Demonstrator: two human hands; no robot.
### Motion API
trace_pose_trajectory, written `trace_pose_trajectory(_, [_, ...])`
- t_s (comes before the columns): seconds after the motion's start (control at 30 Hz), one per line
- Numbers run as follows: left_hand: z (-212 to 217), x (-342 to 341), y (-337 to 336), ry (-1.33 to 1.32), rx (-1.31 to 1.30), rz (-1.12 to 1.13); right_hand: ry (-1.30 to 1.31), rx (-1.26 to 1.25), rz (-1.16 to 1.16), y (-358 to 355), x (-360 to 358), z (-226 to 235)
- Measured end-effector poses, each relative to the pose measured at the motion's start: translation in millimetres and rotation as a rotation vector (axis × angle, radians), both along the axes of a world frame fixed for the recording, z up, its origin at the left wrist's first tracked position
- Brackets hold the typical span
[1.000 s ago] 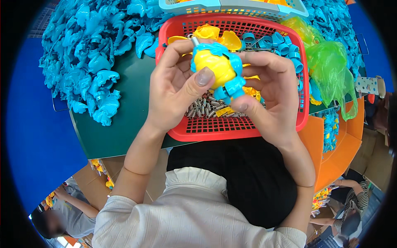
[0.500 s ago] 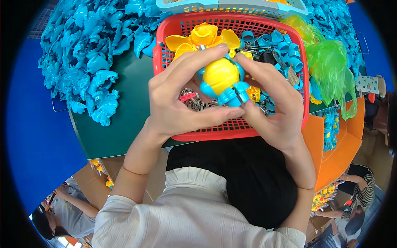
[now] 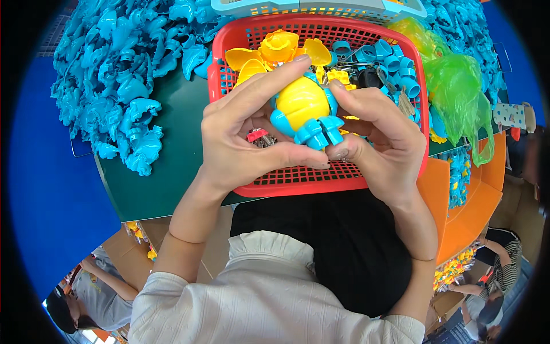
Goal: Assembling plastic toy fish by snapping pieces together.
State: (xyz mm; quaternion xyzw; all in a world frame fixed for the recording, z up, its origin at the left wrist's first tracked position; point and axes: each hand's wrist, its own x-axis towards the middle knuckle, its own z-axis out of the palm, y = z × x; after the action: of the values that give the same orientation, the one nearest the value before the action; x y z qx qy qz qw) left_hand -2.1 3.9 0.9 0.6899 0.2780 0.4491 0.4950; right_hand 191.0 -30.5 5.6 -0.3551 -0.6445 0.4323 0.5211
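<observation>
Between both hands, above a red basket (image 3: 321,188), I hold a toy figure (image 3: 302,106) with a rounded yellow middle and glossy blue parts around it. My left hand (image 3: 240,132) grips its left side, thumb underneath and fingers curled over the top. On the other side, my right hand (image 3: 381,135) presses it with thumb and fingertips. Two short blue pieces stick out of the toy's lower end, close to both thumbs. Inside the basket lie yellow shells (image 3: 279,46), blue rings (image 3: 409,87) and small metal parts, partly hidden by my hands.
Blue plastic parts (image 3: 123,74) are heaped on the dark green table (image 3: 177,126) at left, with another heap at far right. A light blue basket (image 3: 321,7) stands behind. Green plastic bags (image 3: 458,92) lie at right, above an orange box (image 3: 472,212). Other people sit at both lower sides.
The toy has tilted slightly and moved a little down and left in my hands. My right thumb has shifted along its lower end.
</observation>
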Motion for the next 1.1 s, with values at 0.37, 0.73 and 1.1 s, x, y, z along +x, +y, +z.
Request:
trace_pose_trajectory(0.37, [-7,5,1,-0.028,0.104,0.041,0.084,-0.058,-0.007,-2,0,0])
trace_pose_trajectory(0.73, [-7,2,6,-0.146,-0.035,0.058,0.148,-0.19,-0.011,-7,-12,5])
trace_pose_trajectory(1.1, [-9,3,2,-0.089,-0.024,0.007,-0.059,-0.04,-0.086,-3,-3,-5])
